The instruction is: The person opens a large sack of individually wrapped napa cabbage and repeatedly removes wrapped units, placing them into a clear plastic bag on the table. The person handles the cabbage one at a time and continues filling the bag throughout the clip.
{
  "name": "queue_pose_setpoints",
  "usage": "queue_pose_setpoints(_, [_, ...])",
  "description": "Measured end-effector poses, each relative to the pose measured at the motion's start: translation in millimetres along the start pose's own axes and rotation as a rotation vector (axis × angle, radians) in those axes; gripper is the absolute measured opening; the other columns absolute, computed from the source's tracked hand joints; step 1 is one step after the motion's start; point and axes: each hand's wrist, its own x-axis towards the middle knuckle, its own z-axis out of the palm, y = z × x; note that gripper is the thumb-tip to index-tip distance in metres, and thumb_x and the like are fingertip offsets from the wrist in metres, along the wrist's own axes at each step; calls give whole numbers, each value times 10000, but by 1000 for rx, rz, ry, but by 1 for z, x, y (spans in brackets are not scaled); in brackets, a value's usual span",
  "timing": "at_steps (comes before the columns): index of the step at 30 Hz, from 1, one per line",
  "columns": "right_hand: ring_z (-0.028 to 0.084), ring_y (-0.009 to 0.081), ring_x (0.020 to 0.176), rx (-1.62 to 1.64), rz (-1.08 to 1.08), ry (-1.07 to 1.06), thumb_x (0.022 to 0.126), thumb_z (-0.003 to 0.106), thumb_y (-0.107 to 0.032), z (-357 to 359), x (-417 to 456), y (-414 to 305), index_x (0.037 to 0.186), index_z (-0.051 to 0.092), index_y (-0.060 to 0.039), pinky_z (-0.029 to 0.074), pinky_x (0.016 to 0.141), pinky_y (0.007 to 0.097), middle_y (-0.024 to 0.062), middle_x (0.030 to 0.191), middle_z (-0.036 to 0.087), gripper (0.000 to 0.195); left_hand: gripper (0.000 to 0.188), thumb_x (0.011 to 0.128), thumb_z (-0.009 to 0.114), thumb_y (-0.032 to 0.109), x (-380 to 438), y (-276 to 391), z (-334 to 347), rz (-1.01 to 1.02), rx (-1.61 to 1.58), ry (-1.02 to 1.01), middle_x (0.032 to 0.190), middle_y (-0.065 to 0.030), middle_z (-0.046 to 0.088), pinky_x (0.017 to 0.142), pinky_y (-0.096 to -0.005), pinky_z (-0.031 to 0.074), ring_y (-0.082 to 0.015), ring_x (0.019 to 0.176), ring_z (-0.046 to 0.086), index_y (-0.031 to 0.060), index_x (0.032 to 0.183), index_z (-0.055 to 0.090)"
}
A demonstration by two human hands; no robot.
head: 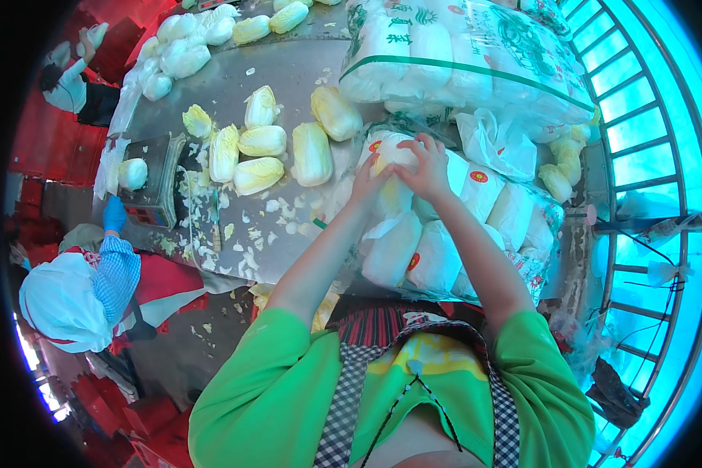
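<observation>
Both hands are on one napa cabbage (pixel 396 157) partly covered with white wrapping, over an opened plastic bag packed with wrapped cabbages (pixel 439 257). My left hand (pixel 370 180) lies at its near left side. My right hand (pixel 426 167) spreads its fingers over its right side, the thumb close to the left hand. Loose white wrapping (pixel 497 143) lies just to the right, beyond the bagged rows. Several bare napa cabbages (pixel 312 153) lie on the metal table (pixel 228 76) to the left, near a knife (pixel 216 225) and leaf scraps.
A large full bag of wrapped cabbages (pixel 462 58) stands behind the open one. At left, a co-worker's blue-gloved hand (pixel 114 215) is beside a scale (pixel 152 187) bearing a wrapped cabbage. Metal railings (pixel 643 146) run along the right. Another person (pixel 73 88) is farther back.
</observation>
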Motion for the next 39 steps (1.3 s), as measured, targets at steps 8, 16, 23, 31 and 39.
queue_pose_setpoints(8, [480,212,1077,439,426,-62,609,900,-262,-63,-38,21,1304,483,-91,473,889,368,92,1165,499,828,539,774,765,340,-35,67,46,688,627,-123,1297,-158,571,967,-413,436,-323,1160,557,157,1263,629])
queue_pose_setpoints(16, [487,242,1062,420,609,24,615,898,-331,-110,-154,23,1291,429,-32,441,879,361,114,1195,466,876,435,716,780,294,-74,113,82,1033,734,-505,1236,-98,626,998,-458,382,-300,1151,563,162,1123,704])
queue_pose_setpoints(23, [488,270,1135,406,508,34,650,877,-285,-109,-161,44,1233,433,-32,439,922,390,133,1206,459,775,159,779,742,152,-56,104,99,828,652,-675,1038,-71,706,891,-375,468,-228,1015,631,149,938,752])
queue_pose_setpoints(31, [514,300,1144,91,102,212,676,856,-269,-127,-154,48,1222,455,-58,432,955,407,164,1272,480,710,224,874,711,216,-30,140,121,196,377,-485,800,-3,677,690,-233,461,-51,754,572,-7,883,729])
queue_pose_setpoints(39, [627,368,760,395,460,-62,881,634,-296,-104,-59,91,806,618,42,471,705,437,226,782,625,346,455,830,739,268,-28,123,156,758,639,80,1185,-138,608,940,-351,454,-250,1098,585,40,1200,605])
